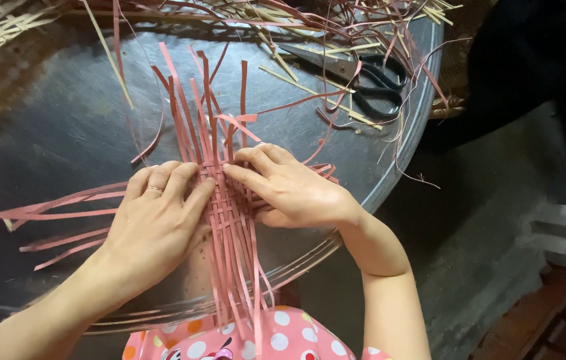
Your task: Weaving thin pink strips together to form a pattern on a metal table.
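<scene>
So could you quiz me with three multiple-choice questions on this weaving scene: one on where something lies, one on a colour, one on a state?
1. Where do the black-handled metal scissors lie?
A. on the far right of the round dark metal tray
B. under the left hand
C. on the floor

2. What colour are the thin flat strips being woven?
A. green
B. pink
C. blue

3. How do the left hand and right hand stand?
A. both raised off the tray
B. one holds the scissors
C. both pressed on the woven patch

Answers: 1 A, they rest near the tray's far right rim; 2 B, the strips show pink; 3 C, fingers of both lie flat on the weave.
</scene>
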